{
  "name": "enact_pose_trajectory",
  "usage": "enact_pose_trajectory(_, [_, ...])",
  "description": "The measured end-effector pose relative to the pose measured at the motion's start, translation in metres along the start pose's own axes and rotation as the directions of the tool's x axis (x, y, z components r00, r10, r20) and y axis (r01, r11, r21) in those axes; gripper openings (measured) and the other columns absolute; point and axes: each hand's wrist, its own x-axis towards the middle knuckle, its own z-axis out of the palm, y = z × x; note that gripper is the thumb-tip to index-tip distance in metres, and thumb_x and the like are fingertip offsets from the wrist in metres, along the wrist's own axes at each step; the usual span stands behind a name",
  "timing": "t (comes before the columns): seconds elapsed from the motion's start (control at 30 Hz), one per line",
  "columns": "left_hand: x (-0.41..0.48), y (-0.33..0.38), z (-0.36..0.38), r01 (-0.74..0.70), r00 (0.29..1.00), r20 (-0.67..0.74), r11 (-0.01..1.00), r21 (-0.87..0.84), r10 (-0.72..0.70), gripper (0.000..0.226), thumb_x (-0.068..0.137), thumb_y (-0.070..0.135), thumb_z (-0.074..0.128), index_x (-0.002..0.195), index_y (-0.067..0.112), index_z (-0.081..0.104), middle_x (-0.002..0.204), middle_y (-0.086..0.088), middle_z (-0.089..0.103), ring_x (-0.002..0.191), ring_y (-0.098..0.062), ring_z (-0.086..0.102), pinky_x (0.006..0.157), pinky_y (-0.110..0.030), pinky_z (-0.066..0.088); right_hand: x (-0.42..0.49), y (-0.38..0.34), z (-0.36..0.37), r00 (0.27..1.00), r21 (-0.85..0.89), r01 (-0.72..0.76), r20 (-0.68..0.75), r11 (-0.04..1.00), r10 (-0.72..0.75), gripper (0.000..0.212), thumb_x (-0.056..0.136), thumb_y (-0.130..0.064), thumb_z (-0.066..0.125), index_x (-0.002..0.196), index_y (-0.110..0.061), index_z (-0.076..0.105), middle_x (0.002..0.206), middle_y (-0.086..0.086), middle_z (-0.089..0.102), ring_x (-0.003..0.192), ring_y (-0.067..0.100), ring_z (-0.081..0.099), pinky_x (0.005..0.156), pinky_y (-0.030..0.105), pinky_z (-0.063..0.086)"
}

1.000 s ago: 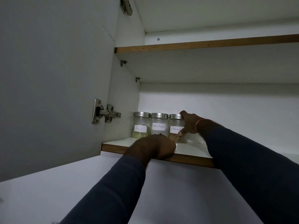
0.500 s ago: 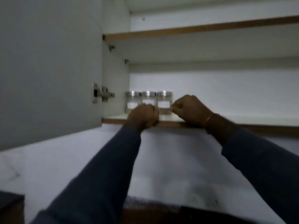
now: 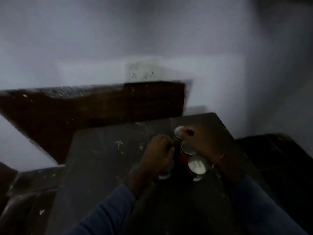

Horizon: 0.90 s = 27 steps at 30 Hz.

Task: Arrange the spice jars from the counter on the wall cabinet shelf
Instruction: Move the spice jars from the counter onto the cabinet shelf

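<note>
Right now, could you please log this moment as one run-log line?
phase: reaching for jars | left hand: among spice jars | right hand: on far jar's lid | counter | blurred

3 upright silver-lidded spice jars (image 3: 197,165) clustered on dark counter (image 3: 105,150)

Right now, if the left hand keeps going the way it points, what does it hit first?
Probably the far jar, whose lid shows just past the left hand, up and to the right. The right hand already rests on that lid. Blur hides depth and the fingers, so it may already be touching.
</note>
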Motion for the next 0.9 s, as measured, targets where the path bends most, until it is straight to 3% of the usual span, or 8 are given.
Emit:
enact_pose_trajectory(0.1, [-0.041,0.007,0.056,0.162,0.982,0.115,0.981,-0.103,-0.15,0.025,0.087,0.028,0.057,0.108,0.017,0.064,0.112,-0.001,0.062,0.105,-0.01,0.056,0.093,-0.024,0.044,-0.042,0.078,0.028,0.959,0.009,-0.266,0.104,0.964,0.264,0.023,0.092,-0.021,0.062,0.114,-0.02,0.064,0.114,-0.001,0.065,0.103,0.008,0.058,0.08,0.013,0.04])
enact_pose_trajectory(0.2, [-0.055,0.012,0.087,0.28,0.954,0.146,0.952,-0.125,-0.262,0.023,0.088,0.027,0.059,0.11,0.022,0.062,0.11,0.005,0.062,0.1,-0.003,0.055,0.089,-0.023,0.048,-0.066,0.126,0.045,0.933,0.016,-0.351,0.091,0.936,0.348,0.058,0.083,-0.025,0.072,0.135,-0.019,0.049,0.136,0.001,0.052,0.12,0.009,0.05,0.086,0.011,0.033])
enact_pose_trajectory(0.4, [-0.056,0.018,0.1,0.494,0.859,0.243,0.854,-0.16,-0.451,0.025,0.091,0.026,0.057,0.116,0.022,0.06,0.114,0.008,0.061,0.103,-0.004,0.058,0.091,-0.026,0.05,-0.067,0.159,0.086,0.916,-0.1,-0.387,0.067,0.917,0.394,0.121,0.061,-0.061,0.078,0.151,-0.031,0.003,0.16,0.004,0.017,0.146,0.025,0.021,0.116,0.048,0.028])
enact_pose_trajectory(0.53, [-0.052,0.019,0.105,0.564,0.822,0.215,0.807,-0.174,-0.527,0.025,0.088,0.02,0.062,0.113,0.018,0.062,0.109,0.009,0.062,0.103,-0.005,0.058,0.094,-0.027,0.05,-0.064,0.167,0.105,0.915,0.035,-0.401,-0.029,0.915,0.402,0.107,0.074,-0.045,0.078,0.153,-0.019,0.012,0.159,0.007,0.021,0.145,0.023,0.023,0.114,0.032,0.018])
enact_pose_trajectory(0.6, [-0.053,0.019,0.107,0.593,0.802,0.218,0.784,-0.182,-0.556,0.027,0.086,0.017,0.063,0.113,0.017,0.062,0.111,0.006,0.063,0.105,-0.008,0.058,0.096,-0.028,0.049,-0.066,0.171,0.105,0.919,0.143,-0.37,-0.09,0.918,0.385,0.094,0.073,-0.035,0.081,0.148,-0.016,0.029,0.151,0.008,0.038,0.138,0.022,0.036,0.105,0.022,0.023])
enact_pose_trajectory(0.67, [-0.057,0.02,0.105,0.614,0.786,0.236,0.768,-0.181,-0.572,0.034,0.086,0.018,0.065,0.119,0.018,0.058,0.114,0.007,0.06,0.11,-0.009,0.057,0.096,-0.024,0.047,-0.068,0.169,0.099,0.918,0.217,-0.347,-0.121,0.912,0.378,0.085,0.065,-0.045,0.081,0.137,-0.027,0.04,0.134,-0.001,0.053,0.124,0.019,0.051,0.097,0.025,0.037])
enact_pose_trajectory(0.8, [-0.067,0.026,0.092,0.622,0.783,0.232,0.71,-0.33,-0.578,0.063,0.078,0.017,0.074,0.132,0.027,0.042,0.113,0.021,0.053,0.105,0.003,0.055,0.084,-0.001,0.043,-0.056,0.152,0.069,0.929,0.416,-0.359,0.074,0.836,0.362,0.071,0.056,-0.069,0.07,0.118,-0.042,0.047,0.111,-0.017,0.058,0.101,0.009,0.062,0.085,0.039,0.056])
enact_pose_trajectory(0.9, [-0.068,0.028,0.078,0.594,0.794,0.199,0.661,-0.459,-0.575,0.081,0.07,0.031,0.08,0.138,0.026,0.036,0.129,0.019,0.051,0.118,0.001,0.052,0.096,-0.014,0.045,-0.039,0.118,0.053,0.954,0.569,-0.3,0.177,0.766,0.242,0.062,0.066,-0.061,0.074,0.114,-0.025,0.059,0.104,-0.003,0.067,0.089,0.009,0.068,0.073,0.029,0.057])
